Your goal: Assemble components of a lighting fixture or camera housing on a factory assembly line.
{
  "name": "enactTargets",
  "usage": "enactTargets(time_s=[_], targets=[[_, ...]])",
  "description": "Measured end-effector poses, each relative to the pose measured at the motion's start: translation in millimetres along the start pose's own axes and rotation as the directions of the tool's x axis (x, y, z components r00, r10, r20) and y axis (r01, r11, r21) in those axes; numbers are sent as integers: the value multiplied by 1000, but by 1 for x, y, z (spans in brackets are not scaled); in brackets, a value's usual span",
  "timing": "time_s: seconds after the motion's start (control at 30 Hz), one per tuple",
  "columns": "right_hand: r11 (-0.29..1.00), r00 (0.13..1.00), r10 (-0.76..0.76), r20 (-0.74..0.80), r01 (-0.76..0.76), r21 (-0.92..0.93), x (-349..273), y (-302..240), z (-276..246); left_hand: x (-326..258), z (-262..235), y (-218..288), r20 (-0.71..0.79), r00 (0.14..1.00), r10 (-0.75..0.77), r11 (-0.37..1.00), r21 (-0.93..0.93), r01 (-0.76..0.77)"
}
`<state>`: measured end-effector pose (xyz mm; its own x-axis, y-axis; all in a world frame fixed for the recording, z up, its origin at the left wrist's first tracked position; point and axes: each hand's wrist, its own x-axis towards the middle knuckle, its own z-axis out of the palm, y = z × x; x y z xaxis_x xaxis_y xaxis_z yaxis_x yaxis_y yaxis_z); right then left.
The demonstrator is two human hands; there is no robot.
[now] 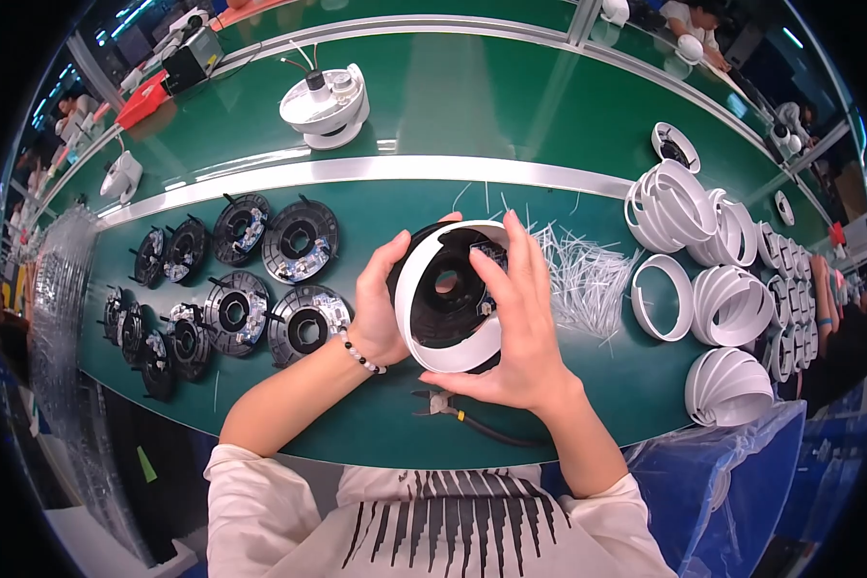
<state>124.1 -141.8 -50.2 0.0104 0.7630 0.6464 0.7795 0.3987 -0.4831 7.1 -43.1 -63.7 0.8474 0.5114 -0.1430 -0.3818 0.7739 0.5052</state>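
Note:
A white plastic ring (pixel 453 362) with a black round base (pixel 435 313) inside it is held up above the front of the green table, tilted so its inside shows. My left hand (pixel 380 303) is closed round its left side, the fingertips partly hidden behind it. On the right, my right hand (pixel 528 337) grips the ring, thumb at the bottom edge and fingers at the upper right. One right finger reaches over the rim into the black base. Just below lie side cutters (pixel 439 403) with a dark handle, touched by neither hand.
Several black discs with circuit boards (pixel 236 310) lie at the left. A heap of white cable ties (pixel 588 284) is right of my hands, beside stacked white rings (pixel 732 303). A white assembly with wires (pixel 326 108) stands beyond the metal rail (pixel 405 168). Other people sit farther off.

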Motion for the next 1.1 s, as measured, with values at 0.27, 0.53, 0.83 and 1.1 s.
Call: enactTargets(time_s=[0.27,0.53,0.83,1.1], targets=[[992,993,78,84,-86,94,-3,10,2,-5,-8,-6,9,997,-74,997,1,74],[988,978,151,144,-155,22,-4,10,-1,-4,-9,-5,101,982,-161,987,-14,163],[968,967,250,43,-249,-23,-5,5,10,-9,-13,-10,48,998,-45,996,81,41],[981,972,195,-127,-195,16,-11,7,34,-5,-8,-10,-53,999,13,1000,-1,-13]])
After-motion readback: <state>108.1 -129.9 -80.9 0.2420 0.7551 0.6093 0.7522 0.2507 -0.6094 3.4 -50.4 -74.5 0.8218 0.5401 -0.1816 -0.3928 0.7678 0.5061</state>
